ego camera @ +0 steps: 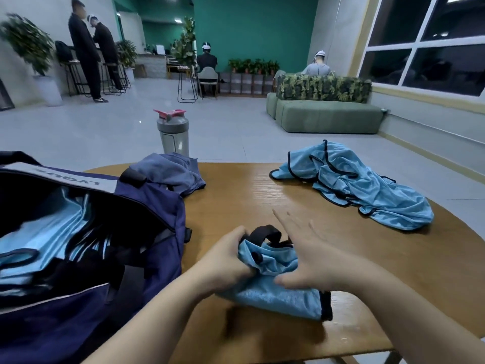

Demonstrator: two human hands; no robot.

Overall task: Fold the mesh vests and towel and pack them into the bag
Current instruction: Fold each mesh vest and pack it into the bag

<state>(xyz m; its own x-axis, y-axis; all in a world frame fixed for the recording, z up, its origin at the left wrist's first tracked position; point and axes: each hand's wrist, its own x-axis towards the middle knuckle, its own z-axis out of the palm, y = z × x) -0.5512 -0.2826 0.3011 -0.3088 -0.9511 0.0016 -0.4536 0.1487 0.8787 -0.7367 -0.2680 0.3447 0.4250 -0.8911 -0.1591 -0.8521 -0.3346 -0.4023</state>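
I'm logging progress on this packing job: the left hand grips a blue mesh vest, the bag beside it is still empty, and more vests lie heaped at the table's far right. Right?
Not quite. The head view shows the bag is not empty: folded blue vests already lie inside it. The rest holds: the left hand grips the vest, and the heap lies at the table's far right.

The left hand grips a bunched blue mesh vest while the right hand hovers flat above it.

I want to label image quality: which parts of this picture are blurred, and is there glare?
Head view: right hand is motion-blurred, left hand sharper; soft glare on the wooden table; wide-angle lens bends the window frame.
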